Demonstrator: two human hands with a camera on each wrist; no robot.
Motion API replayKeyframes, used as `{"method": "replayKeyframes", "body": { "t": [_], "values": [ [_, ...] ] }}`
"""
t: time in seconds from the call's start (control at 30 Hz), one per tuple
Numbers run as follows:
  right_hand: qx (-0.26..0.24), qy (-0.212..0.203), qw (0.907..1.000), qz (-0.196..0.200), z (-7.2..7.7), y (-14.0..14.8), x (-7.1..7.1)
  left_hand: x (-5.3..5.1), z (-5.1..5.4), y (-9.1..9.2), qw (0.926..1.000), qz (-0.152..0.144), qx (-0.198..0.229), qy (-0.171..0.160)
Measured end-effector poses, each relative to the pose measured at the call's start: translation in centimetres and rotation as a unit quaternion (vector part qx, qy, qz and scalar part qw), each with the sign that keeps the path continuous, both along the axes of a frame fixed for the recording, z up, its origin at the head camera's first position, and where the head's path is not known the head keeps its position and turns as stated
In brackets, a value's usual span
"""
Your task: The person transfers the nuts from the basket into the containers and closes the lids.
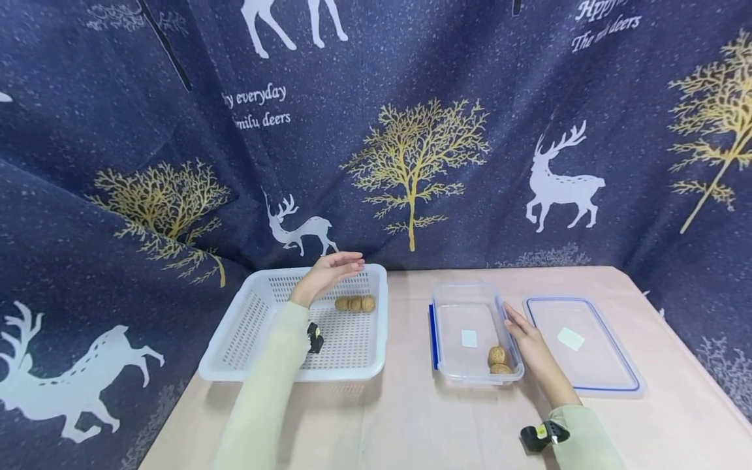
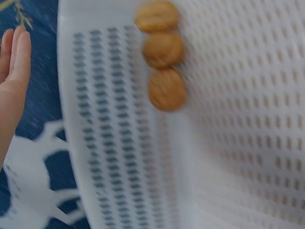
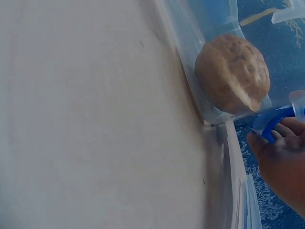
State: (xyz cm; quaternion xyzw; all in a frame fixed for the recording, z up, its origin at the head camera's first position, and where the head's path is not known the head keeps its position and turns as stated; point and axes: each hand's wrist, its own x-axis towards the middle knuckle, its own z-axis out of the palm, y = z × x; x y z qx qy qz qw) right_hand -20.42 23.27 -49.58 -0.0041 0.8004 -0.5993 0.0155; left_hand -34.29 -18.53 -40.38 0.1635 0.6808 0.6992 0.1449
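Note:
My left hand (image 1: 331,275) is raised over the back of a white plastic basket (image 1: 382,326), fingers stretched out and nothing in its grasp. Below it, three walnuts (image 1: 355,303) sit in a row along the basket's back wall; the left wrist view shows the same walnuts (image 2: 164,55) beside the slotted side. At the right wall of a clear plastic container (image 1: 464,313), my right hand (image 1: 531,346) holds the edge by its blue latch (image 3: 274,121). Two walnuts (image 1: 497,356) lie in the container's near right corner, one large in the right wrist view (image 3: 233,74).
A clear lid with a blue seal (image 1: 608,365) lies flat to the right of the container. Another blue latch (image 1: 433,336) hangs on the container's left side. Pink cloth covers the table (image 1: 405,418), and a dark blue patterned curtain (image 1: 376,130) hangs behind it.

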Motion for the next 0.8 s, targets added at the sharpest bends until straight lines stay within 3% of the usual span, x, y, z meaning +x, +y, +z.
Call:
{"method": "replayKeyframes", "body": {
  "t": [0.27,0.5,0.8],
  "values": [
    [0.01,-0.013,0.9999,-0.002,-0.2,0.0,0.1,-0.5,-2.4,-2.7,0.9999,0.01,-0.007,-0.008],
    [0.006,-0.005,1.0,-0.004,-0.1,0.0,0.1,-0.4,-3.5,-4.1,0.9976,0.037,-0.052,-0.026],
    [0.005,-0.007,0.9999,-0.005,-0.1,0.0,-0.1,-0.7,-5.1,-5.4,0.989,0.055,-0.132,-0.038]
  ]
}}
